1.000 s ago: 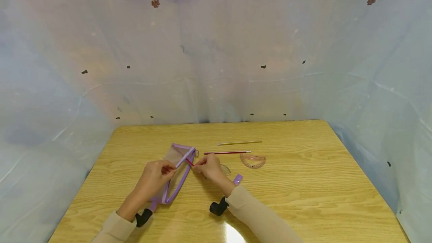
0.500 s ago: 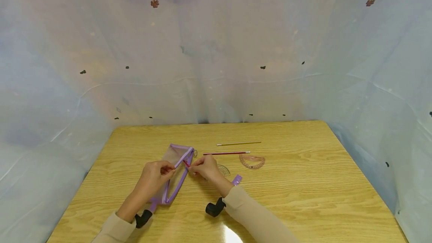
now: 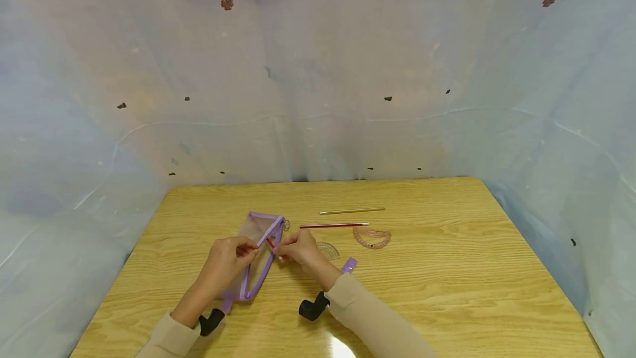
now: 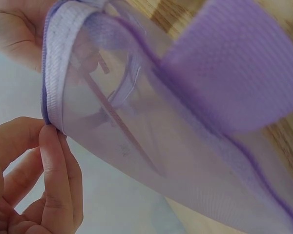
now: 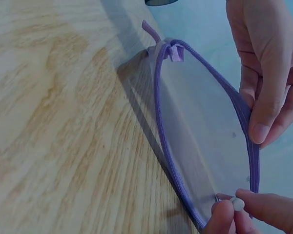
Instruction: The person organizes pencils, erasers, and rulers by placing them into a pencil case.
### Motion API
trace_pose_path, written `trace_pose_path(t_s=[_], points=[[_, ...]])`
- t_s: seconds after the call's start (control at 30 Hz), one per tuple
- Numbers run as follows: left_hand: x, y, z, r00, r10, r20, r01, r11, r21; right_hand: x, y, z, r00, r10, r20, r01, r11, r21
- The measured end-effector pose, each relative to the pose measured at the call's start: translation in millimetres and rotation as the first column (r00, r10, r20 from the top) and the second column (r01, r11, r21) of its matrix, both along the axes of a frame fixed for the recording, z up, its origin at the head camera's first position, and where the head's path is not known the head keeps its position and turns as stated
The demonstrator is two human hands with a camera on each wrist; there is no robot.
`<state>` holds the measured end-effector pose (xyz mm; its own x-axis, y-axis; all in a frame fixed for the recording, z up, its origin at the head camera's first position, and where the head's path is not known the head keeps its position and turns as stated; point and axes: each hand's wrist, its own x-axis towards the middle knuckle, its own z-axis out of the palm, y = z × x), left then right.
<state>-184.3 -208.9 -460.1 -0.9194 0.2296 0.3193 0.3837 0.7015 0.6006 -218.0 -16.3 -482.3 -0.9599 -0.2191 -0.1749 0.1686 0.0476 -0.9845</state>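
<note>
Your left hand (image 3: pixel 229 258) pinches the rim of the gaping pouch (image 3: pixel 255 227). Your right hand (image 3: pixel 300 250) pinches the held pencil (image 3: pixel 270 243) by its end, the rest inside (deeper than a second ago). Left outside: clear protractor (image 3: pixel 330 249), red pencil (image 3: pixel 334 225), yellow pencil (image 3: pixel 354 211), pink protractor (image 3: pixel 372 246), all unmoved.

You're in a screened-off booth, likely a recording set-up: wood-grain surface (image 3: pixel 457 275) with pale sheeting (image 3: pixel 318 65) hung behind and down both sides, small dark leaf-like marks (image 3: pixel 227 3) dotted over it, black gear (image 3: pixel 314 307) at your wrists; home, lab or office beyond, can't tell.
</note>
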Motion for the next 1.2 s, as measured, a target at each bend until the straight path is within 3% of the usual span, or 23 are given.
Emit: trace_pose_path(t_s=[0.47, 1.03, 1.2], points=[[0.1, -2.7, 3.1, 1.000, -0.002, 0.019, 0.002, 1.000, -0.009, 3.6, -10.7, -0.9, 0.998, 0.033, 0.062, -0.026, 0.993, -0.113], [0.4, -3.7, 4.7, 0.999, -0.006, 0.036, 0.006, 1.000, 0.009, 7.7, -24.4, -3.2, 0.993, 0.056, 0.108, -0.038, 0.986, -0.160], [-0.1, -4.1, 4.0, 0.999, 0.001, 0.033, -0.001, 1.000, 0.005, 10.3, -27.2, -0.2, 0.993, 0.053, 0.104, -0.039, 0.990, -0.133]])
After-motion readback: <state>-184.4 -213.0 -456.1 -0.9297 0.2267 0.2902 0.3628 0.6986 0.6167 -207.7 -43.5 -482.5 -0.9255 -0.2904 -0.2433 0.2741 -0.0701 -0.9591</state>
